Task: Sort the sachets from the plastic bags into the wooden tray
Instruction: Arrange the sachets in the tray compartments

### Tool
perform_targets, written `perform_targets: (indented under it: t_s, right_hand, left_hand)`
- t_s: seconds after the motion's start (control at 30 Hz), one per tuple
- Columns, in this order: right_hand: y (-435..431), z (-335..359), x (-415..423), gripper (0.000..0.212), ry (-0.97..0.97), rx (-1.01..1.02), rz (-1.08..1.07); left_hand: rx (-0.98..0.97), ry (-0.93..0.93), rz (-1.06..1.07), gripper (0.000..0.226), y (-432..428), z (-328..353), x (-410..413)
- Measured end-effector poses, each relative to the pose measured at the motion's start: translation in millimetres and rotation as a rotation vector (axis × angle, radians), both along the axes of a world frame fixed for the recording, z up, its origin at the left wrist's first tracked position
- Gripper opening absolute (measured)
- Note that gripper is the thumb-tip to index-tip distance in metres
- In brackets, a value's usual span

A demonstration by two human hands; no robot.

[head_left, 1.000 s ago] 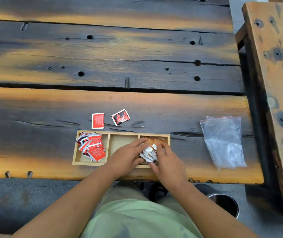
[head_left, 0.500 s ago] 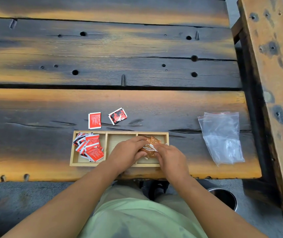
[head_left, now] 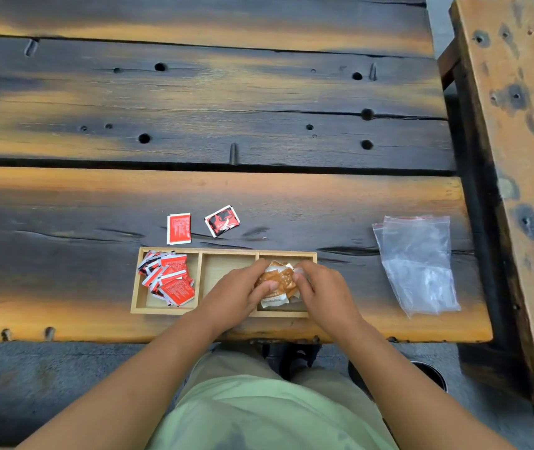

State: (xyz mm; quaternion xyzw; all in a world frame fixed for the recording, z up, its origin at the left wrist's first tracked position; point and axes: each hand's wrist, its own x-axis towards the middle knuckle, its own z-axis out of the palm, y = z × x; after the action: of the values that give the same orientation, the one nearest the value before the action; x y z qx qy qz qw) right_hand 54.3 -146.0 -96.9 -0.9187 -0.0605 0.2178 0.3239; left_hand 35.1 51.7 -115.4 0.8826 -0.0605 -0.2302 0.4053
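Nearest the camera, a person's green lap [head_left: 259, 414] is filling the bottom of the view, and both bare forearms are reaching forward over the near edge of the bench [head_left: 194, 125].

Just past that edge a wooden tray [head_left: 135, 287] is lying flat, its three compartments running left to right. Both hands are working over the right compartment. The left grip [head_left: 236, 293] is coming in from the left across the middle compartment, which is showing bare wood. Its fingers are curling round a bunch of brown sachets [head_left: 279, 281]. The right grip [head_left: 324, 293] is closing on the same bunch from the right, fingertips pinching its far right edge. The bunch is sitting between the two hands, over the right compartment; whether it is touching the floor there I cannot tell. A heap of red sachets [head_left: 170, 277] is lying in the left compartment, overlapping one another.

Just beyond the tray's far rim, a single red sachet [head_left: 179, 228] is lying flat on the bench, and a black sachet [head_left: 222, 221] with red and white print is lying tilted just to its right.

Well to the right of the tray, clear plastic bags [head_left: 418, 264] are lying crumpled near the bench's right end.

Farther off, dark scorched planks with holes are stretching away, and a worn beam [head_left: 512, 157] is running along the right side.
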Motion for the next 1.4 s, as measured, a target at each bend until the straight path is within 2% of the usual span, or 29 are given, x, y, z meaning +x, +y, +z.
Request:
perform_targets:
  t_s: [0.1,0.23,0.3,0.47,0.63,0.73,0.97,1.2,1.4]
  right_hand:
    - [-0.1,1.4,8.8,0.019,0.134,0.033,-0.03]
    - [-1.5,0.3,6.2,0.037,0.286,0.067,0.002]
    - [-0.1,-3.1,3.2,0.042,0.258,0.004,0.025]
    - [8.2,-6.6,-1.2,0.034,0.042,-0.174,0.147]
    - [2.4,-11.9,-0.2,0.051,-0.026,-0.123,0.157]
    - [-7.5,-10.4,-2.1,0.046,-0.094,-0.129,0.063]
    - [-12.4,-16.5,-13.3,0.026,-0.048,-0.204,-0.052]
    - [-3.0,-27.7,-5.5,0.016,-0.089,-0.215,-0.053]
    - [-14.9,-19.3,-1.2,0.03,-0.046,-0.221,0.038]
  left_hand:
    - [0.015,0.057,0.058,0.023,-5.0,-0.6,3.7]
    - [0.079,0.045,0.049,0.027,-8.1,-2.8,7.6]
    - [0.105,0.011,0.009,0.024,-9.0,-3.9,7.0]
    - [0.2,-0.07,-0.052,0.031,-12.4,-11.2,1.7]
    - [0.256,-0.09,0.019,0.042,-19.7,-10.9,0.0]
    - [0.27,-0.096,0.099,0.045,-22.7,-8.4,3.2]
    - [0.298,-0.099,0.1,0.045,-23.3,-8.9,2.7]
    - [0.304,-0.053,0.182,0.04,-27.3,-8.2,-6.6]
    - [0.278,-0.026,0.227,0.034,-25.9,-8.7,-15.3]
